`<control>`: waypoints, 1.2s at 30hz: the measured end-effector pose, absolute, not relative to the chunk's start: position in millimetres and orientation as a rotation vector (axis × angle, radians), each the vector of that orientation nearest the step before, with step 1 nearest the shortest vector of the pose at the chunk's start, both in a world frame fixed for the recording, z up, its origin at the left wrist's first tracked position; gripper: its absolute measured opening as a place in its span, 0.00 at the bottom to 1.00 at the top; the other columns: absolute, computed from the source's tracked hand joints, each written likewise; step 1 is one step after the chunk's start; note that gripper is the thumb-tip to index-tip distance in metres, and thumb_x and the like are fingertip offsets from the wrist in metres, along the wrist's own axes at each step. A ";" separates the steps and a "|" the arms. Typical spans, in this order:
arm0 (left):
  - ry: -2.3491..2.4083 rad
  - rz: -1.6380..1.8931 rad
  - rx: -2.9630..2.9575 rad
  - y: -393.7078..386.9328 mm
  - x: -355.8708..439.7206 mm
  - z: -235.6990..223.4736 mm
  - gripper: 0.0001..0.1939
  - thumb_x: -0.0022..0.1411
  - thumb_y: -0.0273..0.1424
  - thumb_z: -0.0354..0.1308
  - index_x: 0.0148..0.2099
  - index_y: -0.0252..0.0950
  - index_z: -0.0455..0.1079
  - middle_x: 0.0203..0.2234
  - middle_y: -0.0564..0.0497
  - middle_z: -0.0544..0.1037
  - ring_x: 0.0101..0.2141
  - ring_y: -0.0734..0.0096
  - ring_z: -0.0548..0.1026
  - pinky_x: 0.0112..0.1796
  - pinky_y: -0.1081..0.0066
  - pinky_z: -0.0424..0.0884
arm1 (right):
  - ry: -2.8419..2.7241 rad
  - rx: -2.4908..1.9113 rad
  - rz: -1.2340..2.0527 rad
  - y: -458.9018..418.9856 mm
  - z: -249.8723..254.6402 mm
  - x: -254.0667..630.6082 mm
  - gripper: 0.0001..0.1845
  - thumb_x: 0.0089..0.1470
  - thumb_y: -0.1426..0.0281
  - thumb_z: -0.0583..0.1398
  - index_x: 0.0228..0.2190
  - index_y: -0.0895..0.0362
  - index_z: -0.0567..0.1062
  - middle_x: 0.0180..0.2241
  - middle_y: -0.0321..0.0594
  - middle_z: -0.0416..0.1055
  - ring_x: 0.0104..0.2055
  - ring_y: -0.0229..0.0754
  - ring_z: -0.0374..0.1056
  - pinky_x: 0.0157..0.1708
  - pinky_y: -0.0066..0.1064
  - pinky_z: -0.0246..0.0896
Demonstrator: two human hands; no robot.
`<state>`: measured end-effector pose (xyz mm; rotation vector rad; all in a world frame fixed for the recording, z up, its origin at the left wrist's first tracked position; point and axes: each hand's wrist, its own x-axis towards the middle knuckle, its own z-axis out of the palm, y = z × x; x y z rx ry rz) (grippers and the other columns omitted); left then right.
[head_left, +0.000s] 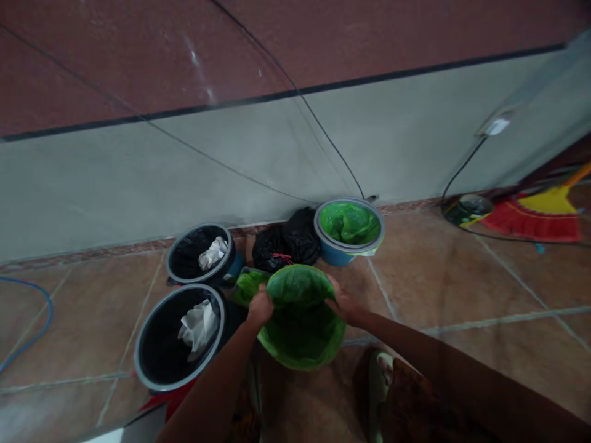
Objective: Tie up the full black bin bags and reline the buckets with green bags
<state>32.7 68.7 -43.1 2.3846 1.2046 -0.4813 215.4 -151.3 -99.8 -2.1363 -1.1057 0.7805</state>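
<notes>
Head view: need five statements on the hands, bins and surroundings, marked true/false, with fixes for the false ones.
1. The left hand and right hand both hold the green-lined bin at its rim. True.
2. The black bags are inside the blue-sided bin. False: the black bags are beside it, near the wall.
3. White crumpled material shows inside the nearer dark bin. True.
4. The broom has blue bristles. False: they are red.
5. The blue-sided bin has a green lining. True.
</notes>
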 end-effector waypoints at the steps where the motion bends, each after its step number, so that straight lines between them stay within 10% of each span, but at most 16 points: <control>1: 1.217 -0.471 2.353 69.0 33.0 -42.1 0.21 0.69 0.27 0.43 0.63 0.29 0.56 0.46 0.36 0.79 0.48 0.60 0.79 0.47 0.67 0.70 | -1.077 -2.137 0.771 -151.2 -96.3 217.8 0.45 0.59 0.62 0.55 0.69 0.65 0.42 0.59 0.60 0.68 0.57 0.54 0.69 0.59 0.48 0.62; 8: 1.298 -0.150 2.331 74.4 45.0 -25.3 0.35 0.62 0.35 0.58 0.66 0.27 0.53 0.60 0.30 0.68 0.61 0.52 0.68 0.57 0.60 0.65 | -0.102 -2.000 0.576 -132.5 -63.8 275.8 0.23 0.60 0.57 0.57 0.50 0.58 0.69 0.42 0.49 0.77 0.44 0.48 0.75 0.45 0.40 0.72; 20: 1.185 0.241 2.270 71.3 72.0 -7.1 0.27 0.61 0.30 0.57 0.62 0.30 0.62 0.58 0.36 0.71 0.60 0.56 0.68 0.61 0.60 0.63 | 0.506 -1.511 0.748 -92.4 -32.0 323.2 0.10 0.65 0.71 0.53 0.30 0.55 0.66 0.21 0.32 0.69 0.20 0.32 0.68 0.20 0.19 0.64; 32: 1.216 0.382 1.344 86.1 54.2 34.1 0.29 0.72 0.47 0.37 0.53 0.31 0.68 0.44 0.38 0.81 0.40 0.64 0.81 0.38 0.68 0.76 | -0.057 -1.656 1.042 -145.3 13.7 257.2 0.06 0.60 0.73 0.59 0.30 0.57 0.69 0.20 0.34 0.71 0.20 0.34 0.69 0.22 0.24 0.69; 36: 1.176 0.326 1.222 89.7 21.6 50.1 0.23 0.67 0.47 0.48 0.46 0.33 0.71 0.34 0.44 0.81 0.32 0.69 0.80 0.36 0.70 0.75 | -0.217 -1.753 1.228 -159.7 12.6 227.4 0.08 0.60 0.71 0.58 0.28 0.56 0.68 0.19 0.31 0.70 0.21 0.34 0.68 0.22 0.24 0.66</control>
